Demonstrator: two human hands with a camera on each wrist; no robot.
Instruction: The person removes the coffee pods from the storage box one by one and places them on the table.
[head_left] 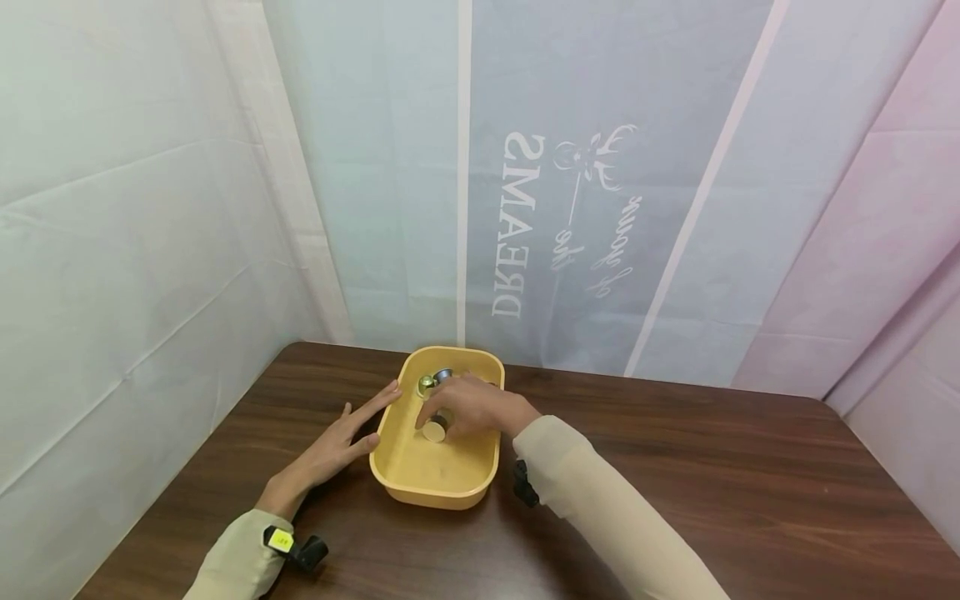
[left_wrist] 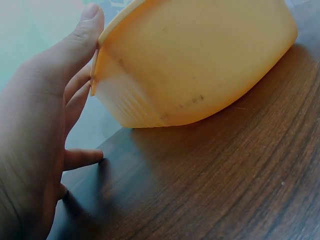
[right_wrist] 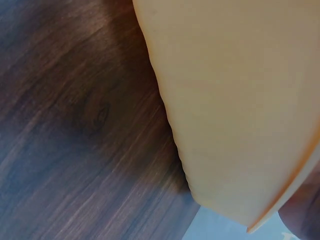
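Note:
A yellow plastic tub (head_left: 441, 497) stands on the table, longer front to back than wide. Against its left rim rest the extended fingers and thumb of my left hand (head_left: 335, 450); the left wrist view shows that thumb (left_wrist: 82, 42) touching the rim. My right hand (head_left: 474, 404) reaches down inside the tub, its fingers curled around a small short cylinder with a pale round end (head_left: 434, 431). Just beyond it, at the tub's far end, lie a shiny greenish-gold round piece (head_left: 426, 382) and a blue-grey metallic piece (head_left: 443, 375). The right wrist view is mostly the tub's outer wall (right_wrist: 235, 100).
The dark wood-grain table (head_left: 675, 475) extends widely to the right of the tub. A grey-blue printed curtain (head_left: 570, 183) hangs right behind the table's far edge, and a pale curtain (head_left: 135, 208) is at the left. Each wrist carries a black strapped device.

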